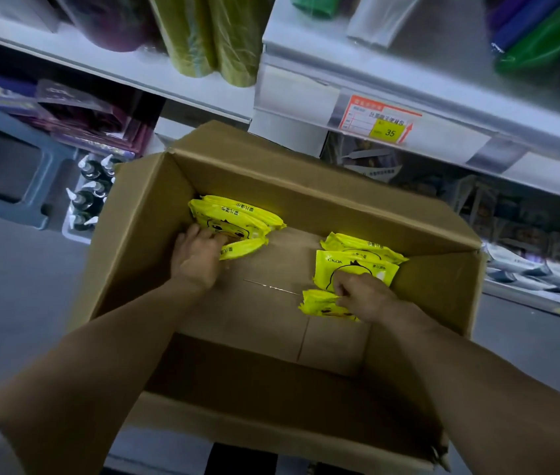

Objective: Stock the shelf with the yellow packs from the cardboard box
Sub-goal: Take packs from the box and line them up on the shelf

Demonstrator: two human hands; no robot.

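Observation:
An open cardboard box [141, 234] stands on the floor in front of the shelf [425, 97]. Inside at the far left lies a small stack of yellow packs [237, 214]. My left hand [196, 255] reaches into that stack, with its fingers curled around the lowest pack [246, 249]. At the right of the box lie more yellow packs [357, 265]. My right hand [364, 296] rests over them and pinches the nearest pack [319, 303] at its edge. Both forearms reach down into the box.
A price tag [379, 120] hangs on the shelf rail above the box. Rolls in green wrap [210, 36] stand on the upper shelf. A grey stool [8, 166] and a tray of spray bottles [90, 197] sit to the left of the box on the floor.

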